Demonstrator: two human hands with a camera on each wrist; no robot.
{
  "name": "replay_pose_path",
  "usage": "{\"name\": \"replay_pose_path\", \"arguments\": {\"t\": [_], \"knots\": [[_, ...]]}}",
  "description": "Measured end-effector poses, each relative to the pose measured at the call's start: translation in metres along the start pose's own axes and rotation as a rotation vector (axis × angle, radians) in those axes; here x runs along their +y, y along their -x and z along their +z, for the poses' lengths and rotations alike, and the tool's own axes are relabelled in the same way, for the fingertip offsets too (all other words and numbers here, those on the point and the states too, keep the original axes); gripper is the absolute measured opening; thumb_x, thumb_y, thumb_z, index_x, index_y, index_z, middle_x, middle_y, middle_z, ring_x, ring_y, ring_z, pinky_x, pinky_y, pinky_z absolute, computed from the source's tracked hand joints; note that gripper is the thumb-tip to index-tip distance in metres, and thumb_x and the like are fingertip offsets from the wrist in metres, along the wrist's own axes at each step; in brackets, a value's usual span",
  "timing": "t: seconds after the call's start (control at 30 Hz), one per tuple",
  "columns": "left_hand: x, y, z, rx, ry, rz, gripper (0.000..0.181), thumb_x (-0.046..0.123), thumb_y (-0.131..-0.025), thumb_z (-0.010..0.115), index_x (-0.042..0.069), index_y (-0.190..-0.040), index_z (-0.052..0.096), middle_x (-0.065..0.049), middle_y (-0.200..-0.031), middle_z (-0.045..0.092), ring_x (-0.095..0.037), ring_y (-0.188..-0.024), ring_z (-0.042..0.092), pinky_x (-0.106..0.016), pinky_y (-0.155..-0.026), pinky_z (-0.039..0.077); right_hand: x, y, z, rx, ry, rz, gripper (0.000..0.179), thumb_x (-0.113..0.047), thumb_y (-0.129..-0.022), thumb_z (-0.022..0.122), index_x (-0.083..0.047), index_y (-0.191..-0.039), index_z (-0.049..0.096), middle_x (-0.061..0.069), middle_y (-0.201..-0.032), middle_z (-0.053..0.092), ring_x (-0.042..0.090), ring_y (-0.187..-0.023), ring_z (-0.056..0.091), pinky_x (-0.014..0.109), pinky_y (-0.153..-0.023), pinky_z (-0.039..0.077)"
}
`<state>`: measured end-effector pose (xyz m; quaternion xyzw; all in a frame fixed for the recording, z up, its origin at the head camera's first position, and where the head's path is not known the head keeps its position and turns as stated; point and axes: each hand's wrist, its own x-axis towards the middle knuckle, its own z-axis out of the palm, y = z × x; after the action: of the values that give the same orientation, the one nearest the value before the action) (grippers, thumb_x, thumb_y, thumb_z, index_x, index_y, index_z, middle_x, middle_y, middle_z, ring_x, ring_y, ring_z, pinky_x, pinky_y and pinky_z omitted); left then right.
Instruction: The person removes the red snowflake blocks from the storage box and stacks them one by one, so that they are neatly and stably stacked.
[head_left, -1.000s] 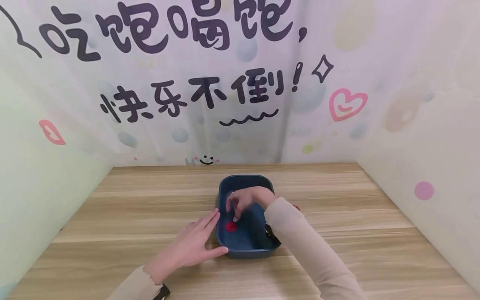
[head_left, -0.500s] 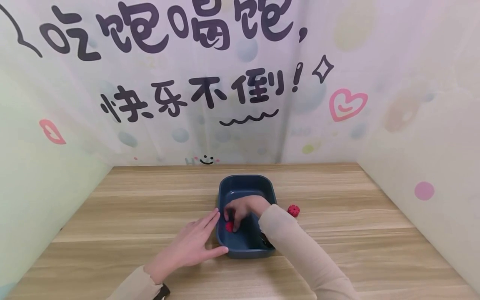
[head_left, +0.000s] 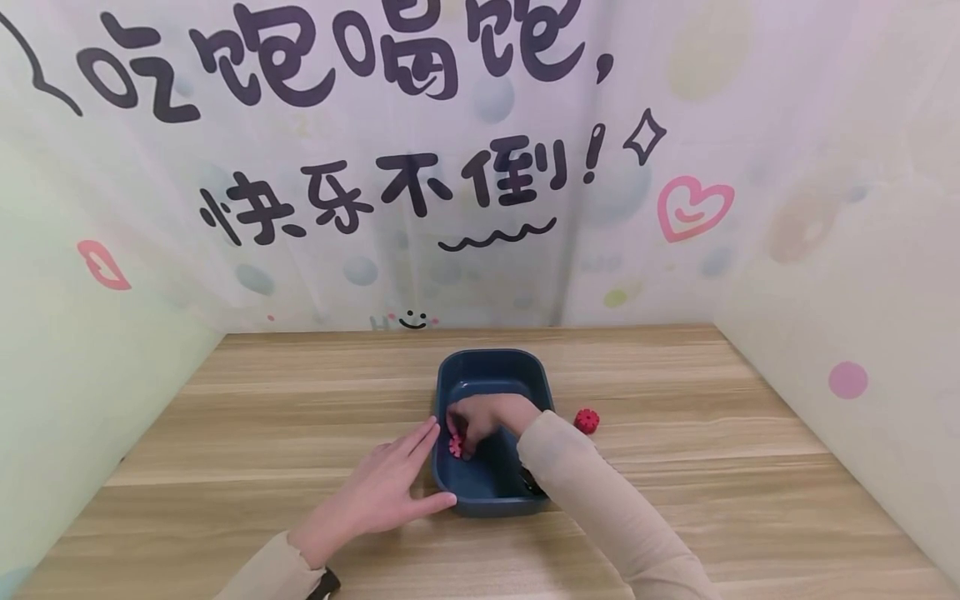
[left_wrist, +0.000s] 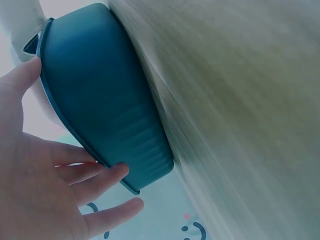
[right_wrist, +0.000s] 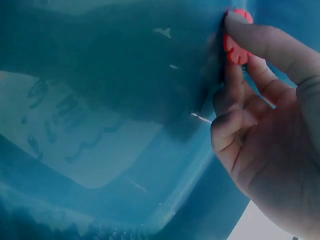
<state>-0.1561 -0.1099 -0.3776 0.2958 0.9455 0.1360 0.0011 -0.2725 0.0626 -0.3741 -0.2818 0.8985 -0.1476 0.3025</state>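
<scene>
My right hand (head_left: 483,417) reaches down into a dark blue rectangular bin (head_left: 495,507) on the table. Its thumb and fingers pinch a red notched plastic disc (head_left: 455,446) near the bin's left wall. In the right wrist view that red disc (right_wrist: 241,42) stands on edge under the thumb, and the other fingers are curled. My left hand (head_left: 382,487) touches the bin's left side from outside, thumb at the near corner. The left wrist view has those fingers spread along the rim of the bin (left_wrist: 100,90).
A stack or thick piece of red notched discs (head_left: 587,421) lies on the wooden table (head_left: 300,417) just right of the bin. A printed curtain (head_left: 480,283) closes off the back, with pale walls at both sides.
My right hand has come down and toward me inside the bin and taken hold of the red disc, which is now tilted up. The left hand has stayed in place.
</scene>
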Motion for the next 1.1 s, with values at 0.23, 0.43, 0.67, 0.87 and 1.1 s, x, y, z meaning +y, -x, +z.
{"name": "replay_pose_path", "arguments": {"t": [0.23,0.43,0.67,0.87,1.1], "knots": [[0.0014,0.0001,-0.001,-0.004,-0.004,0.005,0.089,0.066,-0.077,0.044,0.002,-0.136,0.031,-0.01,-0.141,0.026,-0.026,-0.122,0.034,-0.049,-0.09,0.034,0.0022,-0.0006,0.0005,0.005,-0.069,0.004,0.029,-0.01,-0.071,0.073,-0.017,-0.087,0.05,0.0,-0.08,0.054,0.014,-0.07,0.05,0.026,-0.059,0.046],[0.0018,0.0003,-0.0001,-0.004,0.002,0.006,0.088,0.066,-0.077,0.044,0.002,-0.137,0.03,-0.01,-0.141,0.026,-0.026,-0.122,0.034,-0.049,-0.089,0.034,0.003,0.0002,0.0007,-0.035,-0.123,0.005,0.029,-0.005,-0.072,0.071,-0.017,-0.089,0.05,0.001,-0.084,0.053,0.015,-0.073,0.05,0.027,-0.061,0.046],[0.0013,0.0,0.0003,0.002,-0.003,0.013,0.089,0.066,-0.077,0.044,0.002,-0.136,0.031,-0.01,-0.141,0.026,-0.026,-0.121,0.034,-0.049,-0.089,0.035,0.0036,-0.0003,0.0008,-0.038,-0.117,0.001,0.029,-0.003,-0.071,0.071,-0.016,-0.088,0.051,0.001,-0.083,0.053,0.015,-0.071,0.05,0.026,-0.06,0.046],[0.0009,-0.0002,0.0007,-0.001,-0.007,0.016,0.089,0.067,-0.076,0.043,0.002,-0.136,0.031,-0.011,-0.141,0.026,-0.026,-0.121,0.035,-0.049,-0.089,0.034,0.0029,0.0005,0.0011,-0.031,-0.103,0.011,0.027,-0.004,-0.072,0.071,-0.017,-0.086,0.052,0.0,-0.083,0.054,0.015,-0.072,0.05,0.026,-0.062,0.046],[0.0006,-0.0004,0.0014,0.003,-0.001,0.015,0.09,0.068,-0.076,0.042,0.002,-0.136,0.031,-0.01,-0.141,0.026,-0.027,-0.12,0.035,-0.049,-0.089,0.035,0.0019,0.0015,0.0008,-0.023,-0.075,0.022,0.024,-0.008,-0.072,0.071,-0.018,-0.087,0.055,-0.001,-0.083,0.055,0.014,-0.075,0.051,0.026,-0.064,0.045]]}}
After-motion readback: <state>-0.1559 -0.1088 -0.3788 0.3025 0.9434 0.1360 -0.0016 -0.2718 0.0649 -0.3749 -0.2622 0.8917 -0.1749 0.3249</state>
